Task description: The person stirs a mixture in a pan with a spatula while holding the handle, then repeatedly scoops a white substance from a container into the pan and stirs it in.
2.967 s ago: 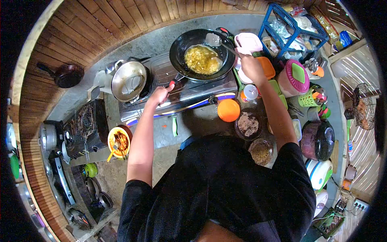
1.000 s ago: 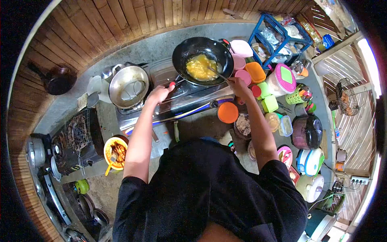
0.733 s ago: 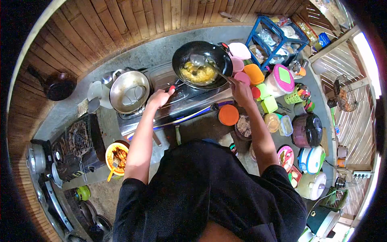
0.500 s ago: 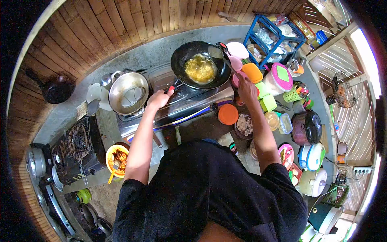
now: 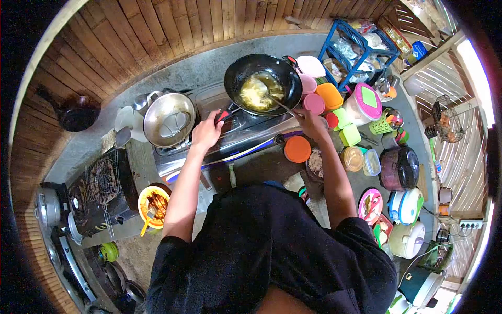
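Observation:
A black wok (image 5: 238, 76) sits on the stove, with bubbling yellowish oil and pale food (image 5: 252, 98) in its bottom. My left hand (image 5: 207, 133) is at the wok's red-and-black handle (image 5: 223, 115), its thumb and fingers around it. Low on the wok's right side, my right hand (image 5: 312, 125) grips a metal spatula (image 5: 282, 107). The spatula's head reaches down into the oil; its exact shape is blurred there.
Left of the wok stands a steel pan (image 5: 154, 123) on the metal stove (image 5: 240, 133). Colourful containers (image 5: 329, 96) crowd the right side, below a blue rack (image 5: 327, 48). An orange lid (image 5: 297, 149) lies nearer me, and a yellow bowl (image 5: 142, 204) of sauce is at left.
My right hand has come lower and nearer me, bringing the spatula's head from the wok's upper right wall down into the oil. My left fingers have shifted on the handle.

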The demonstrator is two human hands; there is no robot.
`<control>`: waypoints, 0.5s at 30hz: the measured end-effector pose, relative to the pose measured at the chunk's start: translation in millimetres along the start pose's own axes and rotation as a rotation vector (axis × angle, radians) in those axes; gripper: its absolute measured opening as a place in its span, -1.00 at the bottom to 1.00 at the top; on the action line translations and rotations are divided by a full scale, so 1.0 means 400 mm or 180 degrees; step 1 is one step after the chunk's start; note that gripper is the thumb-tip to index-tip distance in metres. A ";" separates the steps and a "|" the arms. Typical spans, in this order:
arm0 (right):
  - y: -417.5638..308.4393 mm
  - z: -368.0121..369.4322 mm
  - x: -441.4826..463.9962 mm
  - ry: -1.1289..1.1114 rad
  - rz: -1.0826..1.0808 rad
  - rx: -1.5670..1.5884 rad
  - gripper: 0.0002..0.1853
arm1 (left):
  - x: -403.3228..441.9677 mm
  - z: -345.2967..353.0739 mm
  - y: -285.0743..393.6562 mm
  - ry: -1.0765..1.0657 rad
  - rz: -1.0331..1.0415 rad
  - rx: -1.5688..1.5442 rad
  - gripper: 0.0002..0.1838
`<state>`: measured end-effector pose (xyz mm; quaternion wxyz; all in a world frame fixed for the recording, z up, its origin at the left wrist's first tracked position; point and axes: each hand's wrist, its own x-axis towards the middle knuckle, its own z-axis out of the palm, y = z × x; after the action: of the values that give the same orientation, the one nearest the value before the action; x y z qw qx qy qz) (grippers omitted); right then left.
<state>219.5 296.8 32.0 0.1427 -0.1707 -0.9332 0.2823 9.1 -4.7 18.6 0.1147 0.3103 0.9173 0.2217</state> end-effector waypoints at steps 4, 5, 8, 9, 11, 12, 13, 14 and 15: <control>-0.022 -0.011 0.003 0.0220 0.0033 -0.0246 -0.69 | -0.019 0.002 -0.008 0.0188 0.0254 -0.0030 -0.54; -0.050 -0.030 -0.002 0.0312 0.0254 -0.0541 -0.68 | -0.024 0.005 -0.009 0.0269 0.0337 -0.0065 -0.54; -0.041 -0.040 -0.004 0.0420 0.0594 -0.1185 -0.67 | -0.039 -0.003 -0.001 0.0285 0.0393 -0.0107 -0.53; -0.029 -0.044 -0.001 0.0454 0.0728 -0.1535 -0.67 | -0.041 -0.003 0.001 0.0281 0.0360 -0.0072 -0.52; -0.020 -0.054 -0.002 0.0490 0.0727 -0.1743 -0.68 | -0.040 0.005 -0.006 0.0338 0.0392 -0.0023 -0.52; -0.013 -0.060 -0.003 0.0540 0.0742 -0.1946 -0.68 | -0.038 0.010 -0.009 0.0390 0.0442 0.0035 -0.52; -0.001 -0.066 -0.004 0.0528 0.0732 -0.1953 -0.68 | -0.039 0.007 -0.006 0.0390 0.0428 0.0025 -0.52; 0.013 -0.074 -0.003 0.0366 0.0735 -0.1935 -0.69 | -0.038 0.003 -0.002 0.0330 0.0387 0.0065 -0.54; 0.026 -0.082 -0.004 0.0205 0.0737 -0.1915 -0.70 | -0.039 0.001 0.001 0.0270 0.0344 0.0106 -0.56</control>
<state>235.2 320.0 51.9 0.0823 -0.3190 -0.9442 0.0026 21.6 -13.8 19.7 0.0584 0.3515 0.9068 0.2252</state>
